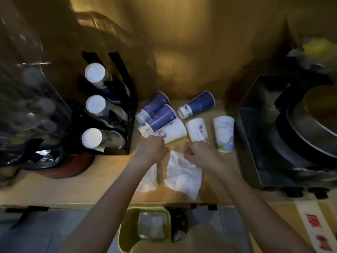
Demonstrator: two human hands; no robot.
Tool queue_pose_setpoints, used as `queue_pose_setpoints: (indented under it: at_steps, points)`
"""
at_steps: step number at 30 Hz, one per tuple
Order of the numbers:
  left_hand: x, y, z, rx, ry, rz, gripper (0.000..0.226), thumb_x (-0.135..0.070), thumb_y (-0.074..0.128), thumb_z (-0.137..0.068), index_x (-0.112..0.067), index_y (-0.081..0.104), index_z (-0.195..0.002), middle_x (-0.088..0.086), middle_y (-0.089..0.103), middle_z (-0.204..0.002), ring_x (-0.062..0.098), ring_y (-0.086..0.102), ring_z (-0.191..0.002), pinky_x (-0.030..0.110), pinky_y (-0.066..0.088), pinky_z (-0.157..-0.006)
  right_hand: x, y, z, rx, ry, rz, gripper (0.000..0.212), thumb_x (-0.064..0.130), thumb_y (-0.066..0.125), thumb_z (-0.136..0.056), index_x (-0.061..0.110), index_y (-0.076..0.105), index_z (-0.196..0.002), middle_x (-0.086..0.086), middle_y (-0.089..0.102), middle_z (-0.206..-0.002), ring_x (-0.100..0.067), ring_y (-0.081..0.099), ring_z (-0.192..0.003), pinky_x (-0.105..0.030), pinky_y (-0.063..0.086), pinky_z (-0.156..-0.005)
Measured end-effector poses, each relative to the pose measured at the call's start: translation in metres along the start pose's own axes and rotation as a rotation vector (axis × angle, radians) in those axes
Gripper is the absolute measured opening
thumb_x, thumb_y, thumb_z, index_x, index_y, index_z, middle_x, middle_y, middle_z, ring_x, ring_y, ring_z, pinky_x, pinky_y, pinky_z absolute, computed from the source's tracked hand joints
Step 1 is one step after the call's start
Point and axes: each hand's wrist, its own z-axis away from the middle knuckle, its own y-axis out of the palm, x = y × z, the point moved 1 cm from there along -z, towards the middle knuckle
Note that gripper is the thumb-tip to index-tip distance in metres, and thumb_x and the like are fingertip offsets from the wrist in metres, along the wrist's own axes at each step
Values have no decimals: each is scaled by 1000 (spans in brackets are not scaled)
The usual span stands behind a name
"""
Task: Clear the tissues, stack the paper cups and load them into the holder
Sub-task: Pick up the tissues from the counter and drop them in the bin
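Two crumpled white tissues lie on the wooden counter (91, 181): a larger tissue (184, 174) in the middle and a smaller tissue (148, 181) partly under my left wrist. My right hand (198, 152) is curled on the larger tissue's upper edge. My left hand (151, 148) is a closed fist just in front of a lying white cup (174, 132); what it holds is hidden. Three blue cups (197, 105) and two more white cups (224, 132) lie scattered behind my hands. The black cup holder (131, 106) at the left holds three stacks.
A yellow-green bin (125, 232) stands below the counter's front edge. A metal box with stacked pans (284, 136) fills the right side. Clear glassware (31, 106) and a reddish dish (69, 167) crowd the left. A wooden wall closes the back.
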Motion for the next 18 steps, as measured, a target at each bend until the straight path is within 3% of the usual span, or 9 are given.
queue_pose_setpoints:
  at_steps: [4,7,10,13,18]
  points:
    - [15,38,10,59,-117,53,25,-21,48,-87,-6,62,-101,16,60,-112,34,56,-104,36,43,-73,-14,44,-4,-4,15,-35,19,19,49,-86,12,60,-98,-12,66,-105,-31,62,-96,-41,52,-79]
    - [27,69,21,-8,-148,119,26,-14,49,-85,-8,61,-108,12,54,-126,30,47,-119,39,44,-89,-25,76,-6,-43,-36,30,31,17,49,-84,8,58,-113,-15,60,-117,-34,55,-110,-43,49,-88]
    - [43,99,31,-43,-159,78,45,-5,45,-85,-10,44,-130,10,35,-148,27,26,-137,42,32,-106,-29,97,-3,-161,-101,49,40,16,50,-74,3,62,-110,-18,65,-109,-35,60,-105,-41,49,-86]
    - [55,127,41,-3,-170,26,61,-1,42,-85,-14,23,-142,9,14,-157,28,10,-144,44,19,-115,-36,114,-4,-183,-95,88,40,16,55,-69,5,63,-107,-16,67,-106,-35,62,-102,-44,51,-87]
    - [68,155,54,32,-186,58,55,-6,37,-93,-18,21,-144,9,11,-158,29,8,-145,44,18,-116,-37,132,1,-142,-39,137,52,12,62,-69,9,57,-120,-17,64,-117,-36,59,-109,-46,51,-87]
